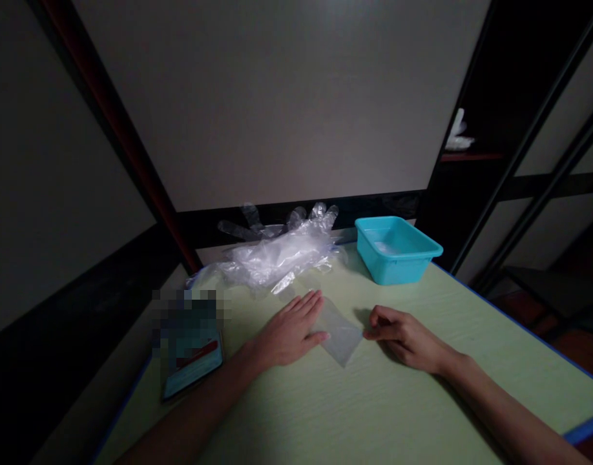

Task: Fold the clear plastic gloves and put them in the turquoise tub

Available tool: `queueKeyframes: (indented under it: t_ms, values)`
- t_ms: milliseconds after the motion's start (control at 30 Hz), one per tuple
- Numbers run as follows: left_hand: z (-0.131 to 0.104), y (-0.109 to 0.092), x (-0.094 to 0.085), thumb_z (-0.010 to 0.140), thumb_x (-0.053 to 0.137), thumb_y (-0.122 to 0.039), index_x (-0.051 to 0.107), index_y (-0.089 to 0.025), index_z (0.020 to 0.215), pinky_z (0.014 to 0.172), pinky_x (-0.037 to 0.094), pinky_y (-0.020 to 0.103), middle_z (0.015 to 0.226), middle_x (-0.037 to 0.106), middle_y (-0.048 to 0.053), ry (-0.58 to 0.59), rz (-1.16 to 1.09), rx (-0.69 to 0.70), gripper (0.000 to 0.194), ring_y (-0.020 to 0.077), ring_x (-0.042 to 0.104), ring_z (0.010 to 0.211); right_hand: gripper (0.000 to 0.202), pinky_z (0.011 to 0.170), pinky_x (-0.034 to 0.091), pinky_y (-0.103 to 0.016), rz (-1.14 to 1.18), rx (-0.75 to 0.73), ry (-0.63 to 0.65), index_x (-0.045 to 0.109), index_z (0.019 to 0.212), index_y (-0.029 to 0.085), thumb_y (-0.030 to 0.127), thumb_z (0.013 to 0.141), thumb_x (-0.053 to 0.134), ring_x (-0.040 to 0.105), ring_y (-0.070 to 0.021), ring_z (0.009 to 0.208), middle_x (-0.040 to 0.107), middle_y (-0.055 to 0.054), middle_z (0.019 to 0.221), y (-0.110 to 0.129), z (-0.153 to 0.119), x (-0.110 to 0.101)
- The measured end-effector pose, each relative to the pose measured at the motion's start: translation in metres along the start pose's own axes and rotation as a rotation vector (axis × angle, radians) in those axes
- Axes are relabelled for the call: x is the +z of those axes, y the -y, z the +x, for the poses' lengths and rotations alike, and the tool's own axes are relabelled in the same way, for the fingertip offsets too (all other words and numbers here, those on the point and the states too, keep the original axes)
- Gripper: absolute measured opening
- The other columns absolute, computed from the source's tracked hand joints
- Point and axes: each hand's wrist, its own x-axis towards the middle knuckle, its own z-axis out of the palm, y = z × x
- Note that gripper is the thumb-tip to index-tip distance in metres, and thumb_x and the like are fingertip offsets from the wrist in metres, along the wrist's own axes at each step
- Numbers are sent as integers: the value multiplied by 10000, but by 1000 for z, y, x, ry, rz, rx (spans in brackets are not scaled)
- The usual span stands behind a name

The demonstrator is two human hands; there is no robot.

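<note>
A small piece of translucent plastic sheet (343, 337) lies flat on the pale green table, its near corner pointing toward me. My left hand (289, 330) rests palm down over its left side, fingers stretched out and thumb apart. At the sheet's right corner, my right hand (405, 339) has thumb and forefinger pinched together on the edge, the other fingers curled. Beyond my left hand sits a loose heap of clear disposable plastic gloves (281, 255), some of their fingers sticking up at the back. Whether the sheet is itself a folded glove I cannot tell.
A turquoise plastic basin (398, 252) stands at the back right of the table (374, 413), with something pale inside. On the left lies a tablet or phone (192, 352), partly blurred out. Behind the table rises a large pale panel (287, 103).
</note>
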Motion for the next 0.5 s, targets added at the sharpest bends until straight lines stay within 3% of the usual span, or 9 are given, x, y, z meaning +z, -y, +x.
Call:
queueKeyframes:
  t_ms: [367,500]
  values:
    - [-1,6,10,862,241,-510,234,-69,1308,1041,141,327,1395,193,138,-123,0,-139,627,181,134,1288,345,619,414,-266,23,-9,-19,639,915,160,11,737,384,496,-146,713,513,-71,827,0,0,0]
    - [-3,-10,5,872,282,-431,199,-90,1319,1046,147,323,1402,180,123,-184,-53,-154,569,173,130,1289,343,630,419,-260,30,-8,-18,638,923,170,16,741,392,503,-145,720,513,-65,822,0,0,-1]
